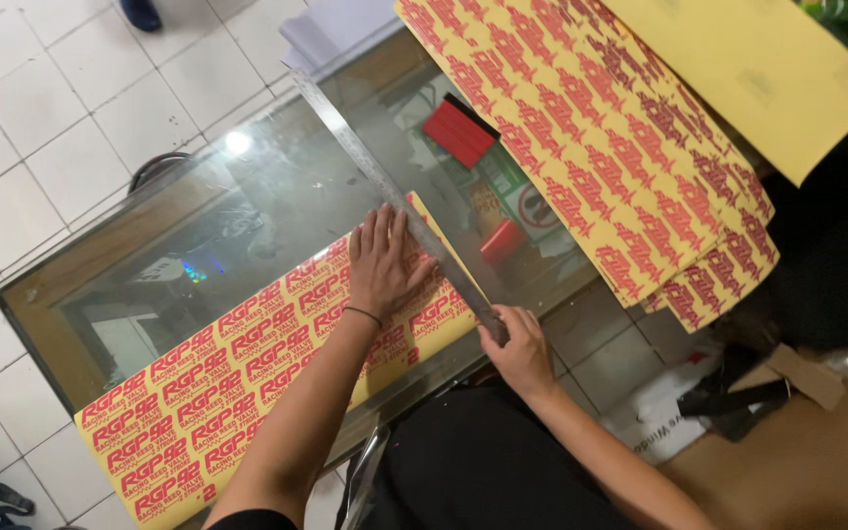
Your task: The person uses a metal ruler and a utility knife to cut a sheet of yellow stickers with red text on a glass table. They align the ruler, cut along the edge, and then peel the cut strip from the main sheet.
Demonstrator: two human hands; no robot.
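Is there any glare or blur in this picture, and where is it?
Head view: a bright lamp reflection glares on the glass tabletop, which mirrors the room; the left hand, metal ruler and yellow sticker sheet are fairly sharp; right corner dark.

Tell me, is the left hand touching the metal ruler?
Touching. The head view shows the left hand flat on the yellow sticker sheet, its fingers and thumb lying against the edge of the metal ruler, with no gap visible.
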